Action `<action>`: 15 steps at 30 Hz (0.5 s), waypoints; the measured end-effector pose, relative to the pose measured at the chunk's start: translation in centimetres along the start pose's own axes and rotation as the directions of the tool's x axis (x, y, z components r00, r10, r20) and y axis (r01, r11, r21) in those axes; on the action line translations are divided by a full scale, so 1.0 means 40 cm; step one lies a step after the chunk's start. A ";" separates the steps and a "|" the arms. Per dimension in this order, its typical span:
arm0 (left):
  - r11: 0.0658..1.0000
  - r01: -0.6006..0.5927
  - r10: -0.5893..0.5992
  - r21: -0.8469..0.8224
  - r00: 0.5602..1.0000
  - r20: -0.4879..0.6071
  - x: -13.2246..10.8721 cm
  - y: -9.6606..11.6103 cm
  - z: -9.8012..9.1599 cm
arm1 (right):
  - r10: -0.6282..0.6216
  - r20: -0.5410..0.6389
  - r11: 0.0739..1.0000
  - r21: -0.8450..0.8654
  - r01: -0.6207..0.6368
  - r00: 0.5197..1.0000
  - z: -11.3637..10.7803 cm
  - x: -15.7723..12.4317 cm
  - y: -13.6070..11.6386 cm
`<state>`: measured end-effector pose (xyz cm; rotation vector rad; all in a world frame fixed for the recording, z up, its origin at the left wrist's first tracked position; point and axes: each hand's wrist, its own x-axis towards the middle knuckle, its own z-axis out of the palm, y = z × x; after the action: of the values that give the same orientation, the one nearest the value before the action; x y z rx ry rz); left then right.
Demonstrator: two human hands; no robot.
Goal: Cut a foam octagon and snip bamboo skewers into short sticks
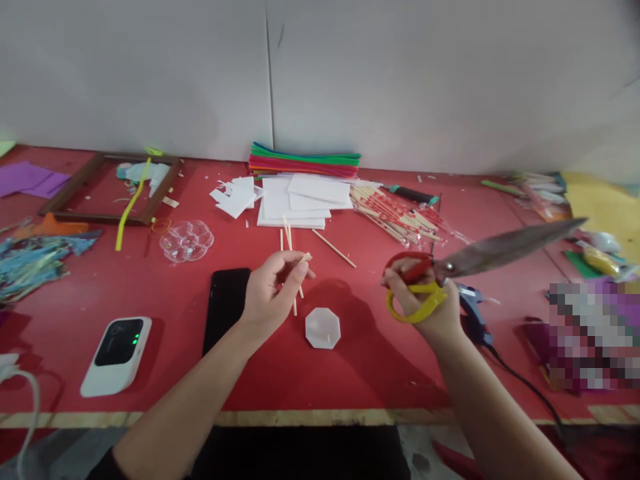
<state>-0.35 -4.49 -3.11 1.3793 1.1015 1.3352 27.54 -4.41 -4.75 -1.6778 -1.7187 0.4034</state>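
My left hand [274, 290] is closed in a pinch, with the pale end of a short wooden stick [307, 258] showing at the fingertips. Loose thin wooden sticks [288, 231] lie on the table behind and below that hand, partly hidden by it. In my right hand [443, 313] is a large pair of scissors [500, 252] with one red and one yellow handle loop. Its long blades look closed together and point right, above the table. A white octagonal piece [323, 328] lies flat between my hands. Another stick [334, 249] rests apart, farther back.
On the red table [360, 373], a black phone [225, 307] and a white device [116, 357] sit to the left. White sheets [295, 203], pipe cleaners [305, 161] and packaged sticks [395, 212] lie at the back. A glue gun [475, 313] with a cord is beside my right hand.
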 end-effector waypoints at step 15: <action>0.994 -0.102 0.098 0.032 0.988 0.120 -0.037 -0.017 0.016 | -0.366 0.077 0.925 -0.075 0.372 0.927 0.040 -0.019 -0.087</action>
<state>0.25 -5.83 -4.08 1.5387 0.9942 1.2912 23.80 -5.16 -3.81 -1.3671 -2.0732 0.2050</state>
